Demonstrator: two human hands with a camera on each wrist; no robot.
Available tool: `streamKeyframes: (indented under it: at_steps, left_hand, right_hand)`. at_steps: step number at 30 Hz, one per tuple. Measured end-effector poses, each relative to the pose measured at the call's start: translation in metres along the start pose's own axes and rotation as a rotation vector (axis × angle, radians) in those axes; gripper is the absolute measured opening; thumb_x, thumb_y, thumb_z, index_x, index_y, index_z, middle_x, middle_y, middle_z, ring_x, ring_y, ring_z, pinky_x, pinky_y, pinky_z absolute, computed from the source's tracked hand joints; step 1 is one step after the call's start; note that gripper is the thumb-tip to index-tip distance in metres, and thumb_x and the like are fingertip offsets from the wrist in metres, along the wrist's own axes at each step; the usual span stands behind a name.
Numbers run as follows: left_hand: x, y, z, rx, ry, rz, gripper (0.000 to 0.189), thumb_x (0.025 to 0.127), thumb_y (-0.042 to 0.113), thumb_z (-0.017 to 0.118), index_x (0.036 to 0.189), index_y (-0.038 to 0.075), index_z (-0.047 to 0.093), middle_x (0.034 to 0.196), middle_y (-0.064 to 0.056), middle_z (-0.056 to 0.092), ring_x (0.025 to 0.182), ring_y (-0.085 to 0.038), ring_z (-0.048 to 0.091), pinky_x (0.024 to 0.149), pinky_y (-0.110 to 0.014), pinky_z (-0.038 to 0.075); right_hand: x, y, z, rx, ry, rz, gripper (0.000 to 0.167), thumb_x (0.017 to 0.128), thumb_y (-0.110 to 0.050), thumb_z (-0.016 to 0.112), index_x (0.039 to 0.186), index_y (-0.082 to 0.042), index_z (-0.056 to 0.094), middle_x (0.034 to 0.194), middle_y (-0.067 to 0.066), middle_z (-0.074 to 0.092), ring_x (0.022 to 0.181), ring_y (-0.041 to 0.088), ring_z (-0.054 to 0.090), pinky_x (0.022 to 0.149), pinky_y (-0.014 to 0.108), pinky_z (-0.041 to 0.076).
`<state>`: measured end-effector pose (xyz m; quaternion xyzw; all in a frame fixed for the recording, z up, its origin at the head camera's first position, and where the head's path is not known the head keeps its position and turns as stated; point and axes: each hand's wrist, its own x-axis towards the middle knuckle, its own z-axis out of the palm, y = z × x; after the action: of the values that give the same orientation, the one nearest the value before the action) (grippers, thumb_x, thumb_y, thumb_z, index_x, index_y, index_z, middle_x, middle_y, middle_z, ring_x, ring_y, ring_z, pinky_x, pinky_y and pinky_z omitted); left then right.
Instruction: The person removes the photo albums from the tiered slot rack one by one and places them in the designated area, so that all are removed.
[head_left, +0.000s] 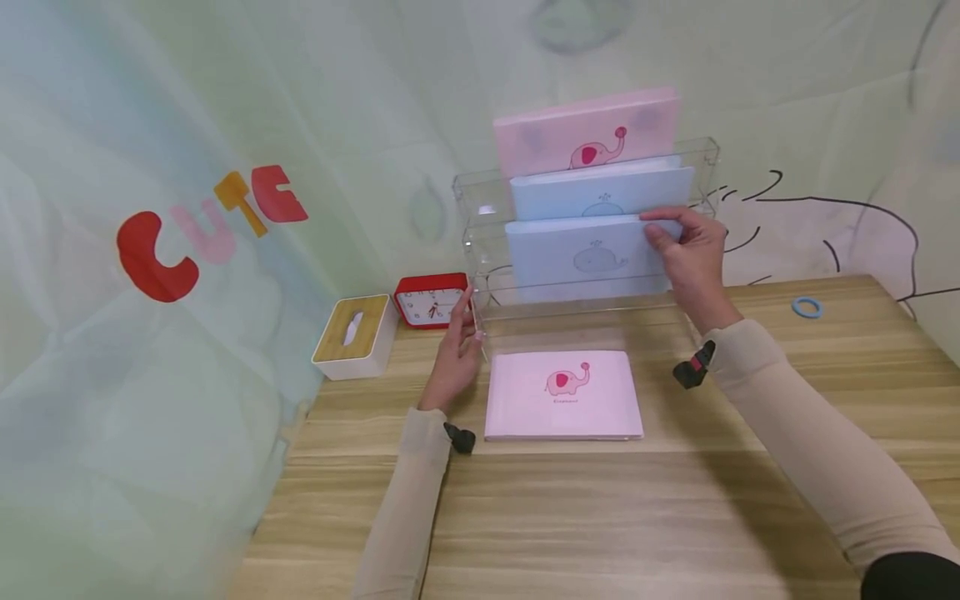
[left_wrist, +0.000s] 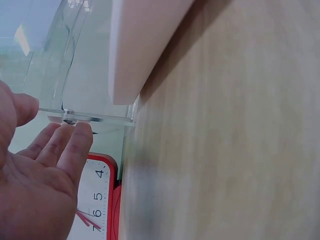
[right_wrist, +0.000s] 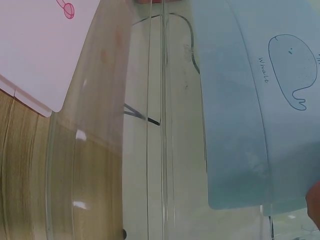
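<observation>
A clear tiered rack (head_left: pixel 480 287) stands against the back curtain. My right hand (head_left: pixel 696 258) pinches the upper right corner of a light blue whale booklet (head_left: pixel 570 254), thumb in front and fingers behind; the booklet stands upright in the lower tier. In the right wrist view the same booklet (right_wrist: pixel 235 125) shows its word "Whale", with only a fingertip (right_wrist: pixel 314 202) in sight. My left hand (head_left: pixel 453 358) has its fingers extended against the rack's left side. Seen from the left wrist, the fingers (left_wrist: pixel 75 150) touch the clear side panel (left_wrist: pixel 100 117) from outside, thumb at its edge.
Behind stand another blue whale booklet (head_left: pixel 540 196) and a pink elephant booklet (head_left: pixel 532 146). A second pink elephant booklet (head_left: pixel 517 408) lies flat before the rack. Left are a red clock (head_left: pixel 431 300) and a tissue box (head_left: pixel 363 358); a blue ring (head_left: pixel 807 307) lies right.
</observation>
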<state>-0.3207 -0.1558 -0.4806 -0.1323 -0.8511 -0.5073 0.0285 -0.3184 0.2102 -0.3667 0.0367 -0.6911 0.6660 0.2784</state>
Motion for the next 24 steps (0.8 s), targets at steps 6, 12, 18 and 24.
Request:
streamKeyframes:
  at_steps: [6,12,18,24]
  left_hand:
    - [-0.0001,0.0015,-0.0005,-0.007,0.001,0.004,0.086,0.112,0.012,0.051,0.159,0.072,0.011,0.164,-0.011,0.043,0.140,-0.034,0.056,0.121,-0.059,0.049]
    - [0.0004,0.0016,0.0000,-0.009,0.000,0.006,0.085,0.112,0.013,0.051,0.159,0.072,0.011,0.164,-0.009,0.043,0.139,-0.033,0.056,0.121,-0.059,0.049]
    - [0.0006,0.0007,0.0001,-0.008,0.000,0.001,0.085,0.112,0.013,0.051,0.158,0.072,0.011,0.164,-0.009,0.043,0.140,-0.033,0.056,0.121,-0.059,0.050]
    - [0.0017,-0.0008,-0.0007,-0.012,-0.004,0.005,0.084,0.112,0.014,0.051,0.160,0.070,0.012,0.165,-0.011,0.043,0.140,-0.033,0.056,0.121,-0.058,0.050]
  right_hand:
    - [-0.0004,-0.0006,0.0004,0.051,0.009,-0.028,0.015,0.098,-0.004,0.075,0.111,-0.004,0.083,0.107,-0.014,0.079,0.120,0.010,0.066,0.104,0.026,0.051]
    - [-0.0014,0.0005,0.0009,0.088,0.026,-0.052,0.014,0.097,0.000,0.075,0.108,-0.002,0.083,0.100,-0.017,0.079,0.117,0.010,0.067,0.103,0.025,0.049]
    - [-0.0022,0.0004,-0.0007,0.145,0.036,-0.096,0.018,0.096,0.006,0.073,0.100,-0.006,0.086,0.095,-0.013,0.080,0.112,0.010,0.068,0.099,0.024,0.049]
    - [-0.0038,-0.0014,-0.0010,0.191,0.047,-0.121,0.022,0.094,0.010,0.073,0.095,-0.008,0.086,0.092,-0.008,0.080,0.101,0.009,0.068,0.086,0.020,0.050]
